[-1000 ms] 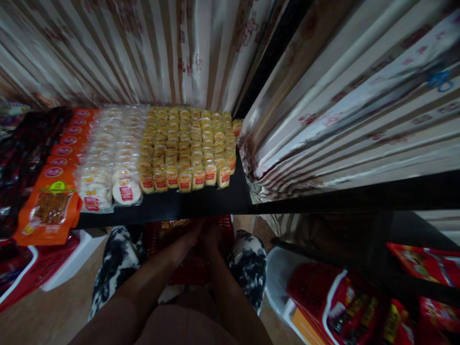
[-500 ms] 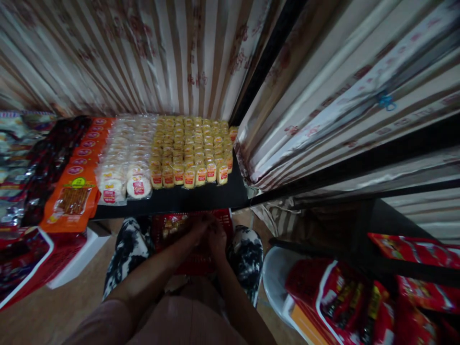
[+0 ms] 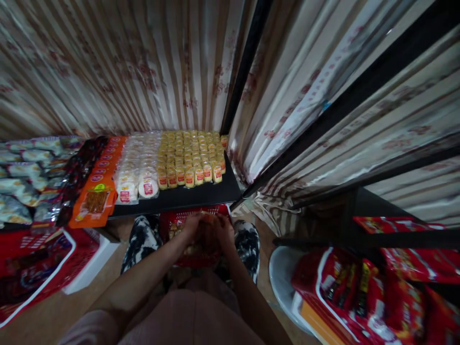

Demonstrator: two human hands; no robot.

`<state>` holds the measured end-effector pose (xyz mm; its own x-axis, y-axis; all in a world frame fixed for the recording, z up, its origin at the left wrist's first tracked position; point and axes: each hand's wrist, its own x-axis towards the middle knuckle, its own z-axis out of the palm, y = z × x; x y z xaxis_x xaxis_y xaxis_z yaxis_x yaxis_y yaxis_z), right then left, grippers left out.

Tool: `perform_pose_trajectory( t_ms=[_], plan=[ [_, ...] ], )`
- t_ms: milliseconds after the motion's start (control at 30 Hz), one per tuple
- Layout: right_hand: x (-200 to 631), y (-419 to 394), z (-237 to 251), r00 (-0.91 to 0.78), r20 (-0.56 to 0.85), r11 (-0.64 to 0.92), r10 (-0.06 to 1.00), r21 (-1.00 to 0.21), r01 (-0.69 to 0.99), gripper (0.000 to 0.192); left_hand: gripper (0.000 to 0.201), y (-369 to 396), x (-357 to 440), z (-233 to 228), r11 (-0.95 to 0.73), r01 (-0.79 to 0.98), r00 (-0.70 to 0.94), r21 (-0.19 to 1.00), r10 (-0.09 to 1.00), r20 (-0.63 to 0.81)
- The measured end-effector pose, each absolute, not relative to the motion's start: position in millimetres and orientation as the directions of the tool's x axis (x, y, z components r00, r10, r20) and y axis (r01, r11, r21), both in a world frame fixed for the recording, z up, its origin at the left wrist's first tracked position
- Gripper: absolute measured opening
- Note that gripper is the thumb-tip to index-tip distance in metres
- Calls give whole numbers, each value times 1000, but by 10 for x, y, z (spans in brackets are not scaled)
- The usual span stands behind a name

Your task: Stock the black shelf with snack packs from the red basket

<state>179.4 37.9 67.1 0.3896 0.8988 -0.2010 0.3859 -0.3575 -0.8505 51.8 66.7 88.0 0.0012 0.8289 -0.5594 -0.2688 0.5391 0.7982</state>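
The red basket [image 3: 201, 261] sits between the knees of the black-and-white trousers [image 3: 141, 244], directly in front of the black shelf [image 3: 187, 197], with little side clearance; a bare strip of shelf runs along the front edge and right end, beside the small wrapped cakes [image 3: 194, 158]. The basket's visible part is wider left to right than front to back, but its full long axis cannot be determined. The left hand [image 3: 193, 224] and right hand [image 3: 224, 230] meet over the basket, fingers close together; whether they grip anything cannot be determined.
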Motion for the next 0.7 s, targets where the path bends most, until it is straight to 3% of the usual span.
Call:
perform_pose_trajectory(
  t_ms=[200, 367, 533, 700],
  plan=[
    [1766, 309, 748, 388, -220, -287, 895, -950, 124, 39, 7, 556, 442, 1110, 583, -396, 78, 710, 791, -607],
    [1789, 364, 900, 407, -254, -216, 877, -967, -137, 41, 4, 564, 380, 1290, 577, -278, 142, 768, 816, -561],
    [1851, 534, 1141, 352, -248, -150, 903, -947, -284, 49, 10, 573, 380, 1396, 601, -123, 216, 790, 793, -570],
    [1792, 643, 1256, 284, -241, -131, 928, -925, -356, 49, 23, 594, 514, 1411, 589, -246, 282, 770, 804, -524]
  ],
)
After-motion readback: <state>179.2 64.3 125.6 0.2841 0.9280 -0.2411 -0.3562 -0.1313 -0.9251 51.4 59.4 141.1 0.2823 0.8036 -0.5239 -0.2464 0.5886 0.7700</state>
